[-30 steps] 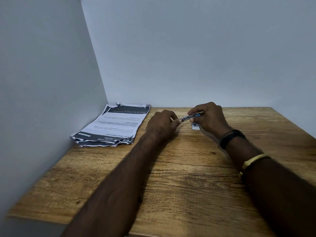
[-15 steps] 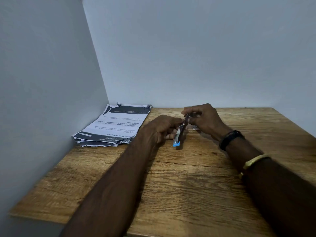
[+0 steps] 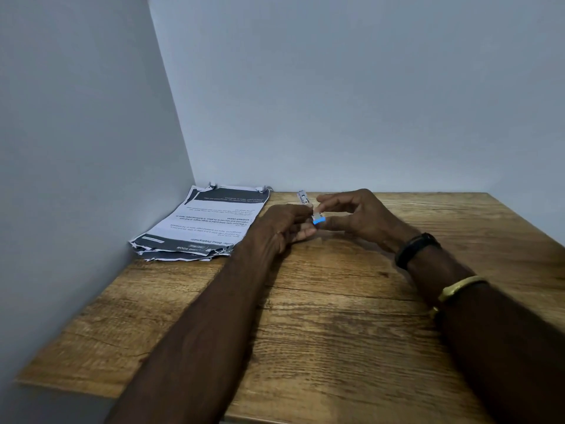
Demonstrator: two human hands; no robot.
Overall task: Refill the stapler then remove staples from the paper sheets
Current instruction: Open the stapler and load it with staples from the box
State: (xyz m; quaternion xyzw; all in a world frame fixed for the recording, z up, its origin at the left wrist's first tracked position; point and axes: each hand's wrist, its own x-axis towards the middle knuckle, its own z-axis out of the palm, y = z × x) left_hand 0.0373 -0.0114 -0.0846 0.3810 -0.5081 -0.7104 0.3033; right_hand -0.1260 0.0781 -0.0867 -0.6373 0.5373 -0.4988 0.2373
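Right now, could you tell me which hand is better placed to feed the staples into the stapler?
Probably the right hand: its fingertips pinch at the stapler, seemingly on a staple strip. The left hand cradles the stapler from below, steadying it.

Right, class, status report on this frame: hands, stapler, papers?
Left hand and right hand both on stapler, opened. Paper stack untouched, far left. Nothing in the way.

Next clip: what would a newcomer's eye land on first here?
Both hands meet over the far middle of the wooden table, the left hand and right hand pinching a small stapler with a bright blue tip. A tattered stack of printed sheets lies in the far left corner.
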